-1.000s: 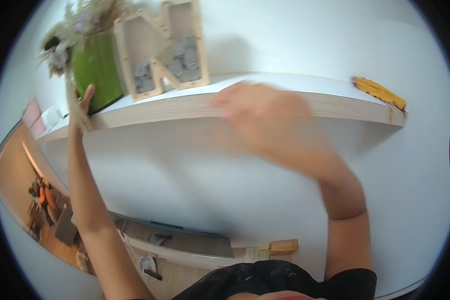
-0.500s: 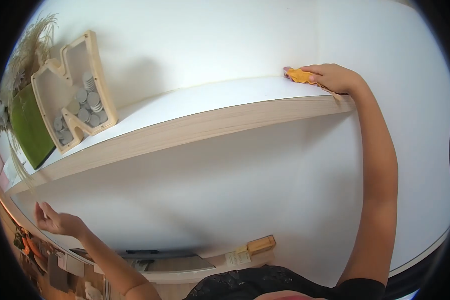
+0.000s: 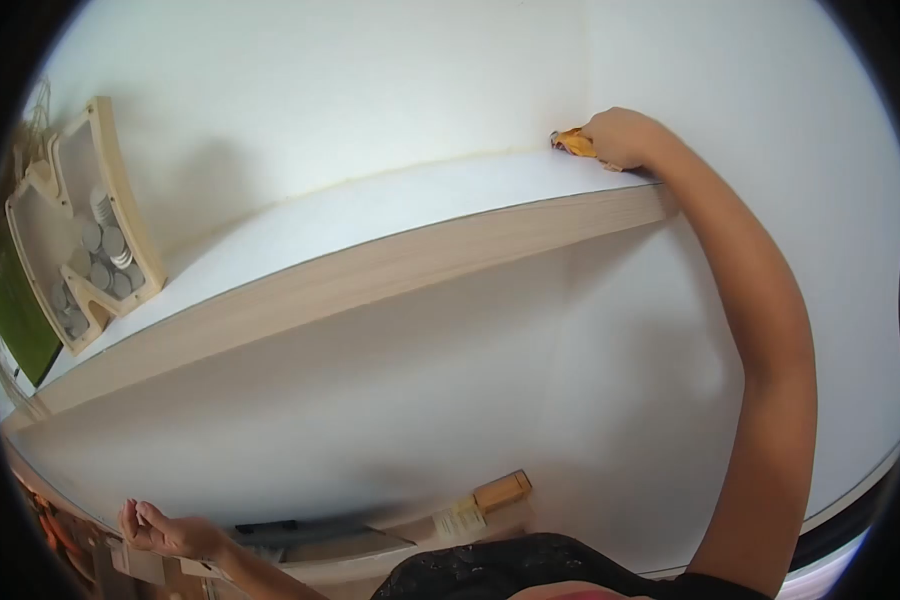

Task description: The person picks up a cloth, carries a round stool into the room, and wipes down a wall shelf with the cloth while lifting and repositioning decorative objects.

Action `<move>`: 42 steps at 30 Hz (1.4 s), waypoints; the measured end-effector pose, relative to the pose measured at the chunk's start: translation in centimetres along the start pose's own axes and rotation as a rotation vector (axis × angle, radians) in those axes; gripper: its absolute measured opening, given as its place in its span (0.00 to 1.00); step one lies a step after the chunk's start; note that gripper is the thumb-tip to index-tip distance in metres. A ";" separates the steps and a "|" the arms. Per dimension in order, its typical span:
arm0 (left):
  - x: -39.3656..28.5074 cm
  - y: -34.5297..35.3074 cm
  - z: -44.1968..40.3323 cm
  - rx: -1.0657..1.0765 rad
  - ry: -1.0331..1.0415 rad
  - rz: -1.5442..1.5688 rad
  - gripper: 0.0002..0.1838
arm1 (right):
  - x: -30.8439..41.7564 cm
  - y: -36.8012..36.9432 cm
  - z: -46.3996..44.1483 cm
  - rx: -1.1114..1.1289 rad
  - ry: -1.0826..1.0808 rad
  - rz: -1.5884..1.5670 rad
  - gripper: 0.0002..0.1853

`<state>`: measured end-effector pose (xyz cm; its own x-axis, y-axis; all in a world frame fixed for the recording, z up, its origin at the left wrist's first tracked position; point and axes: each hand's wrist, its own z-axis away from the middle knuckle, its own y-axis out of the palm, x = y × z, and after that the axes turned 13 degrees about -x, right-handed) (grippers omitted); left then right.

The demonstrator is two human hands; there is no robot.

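Vase, green, stands at far left; letter-shaped coin box stands just beside it, clear face outward, presumably for display of the coins; the person's left hand hangs below the shelf, fingers loosely curled, nothing visible in it, presumably for balance; right hand is clenched over the yellow cloth, at the shelf's right end, presumably for firm contact with the surface.

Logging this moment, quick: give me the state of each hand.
Left hand: half open, fingers loosely bent, nothing seen in it.
Right hand: closed on the yellow cloth, at the shelf.
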<state>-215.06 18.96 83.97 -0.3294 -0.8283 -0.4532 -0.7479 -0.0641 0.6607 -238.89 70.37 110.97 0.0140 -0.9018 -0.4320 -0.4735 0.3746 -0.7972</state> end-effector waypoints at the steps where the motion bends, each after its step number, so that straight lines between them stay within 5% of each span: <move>1: 0.1 -0.7 -0.3 -0.001 -0.021 0.008 0.08 | 0.3 0.1 0.3 0.001 0.038 -0.102 0.11; 6: 0.7 -3.5 -1.5 -0.058 -0.162 0.057 0.08 | -0.1 1.2 1.6 -0.192 -0.034 -0.335 0.16; 8: 0.3 -4.9 -2.4 -0.077 -0.173 0.077 0.08 | 3.1 -2.7 4.6 -0.025 0.087 -0.550 0.20; 13: -0.4 -8.3 -5.4 -0.059 -0.104 0.011 0.10 | 10.4 -6.2 4.7 -0.077 -0.135 -0.628 0.20; 19: -3.1 -5.5 -6.6 -0.055 -0.131 0.011 0.07 | 17.5 -9.9 2.8 -0.130 -0.372 -0.430 0.19; 22: -5.3 -2.8 -7.5 0.098 -0.021 0.230 0.06 | 20.2 -11.8 3.2 -0.099 -0.389 -0.632 0.27; 25: -8.1 -0.9 -6.8 0.136 0.106 0.322 0.05 | 22.5 -12.8 3.6 -0.204 -0.499 -0.612 0.19; 32: -8.8 0.0 -2.5 0.258 -0.076 0.357 0.04 | 25.3 -13.6 4.1 -0.326 -0.578 -0.890 0.17; 38: -6.7 -3.8 -1.5 0.274 -0.117 0.174 0.05 | 13.7 -12.4 2.2 -0.496 -0.207 -0.843 0.15; 42: -4.4 -7.8 -4.4 0.128 -0.199 -0.017 0.07 | 1.5 -7.7 4.6 -0.336 0.113 -0.439 0.17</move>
<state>-205.30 20.64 83.45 -0.4136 -0.7011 -0.5808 -0.8171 0.0044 0.5765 -231.15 67.13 114.46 0.1871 -0.9820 -0.0276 -0.6989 -0.1134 -0.7061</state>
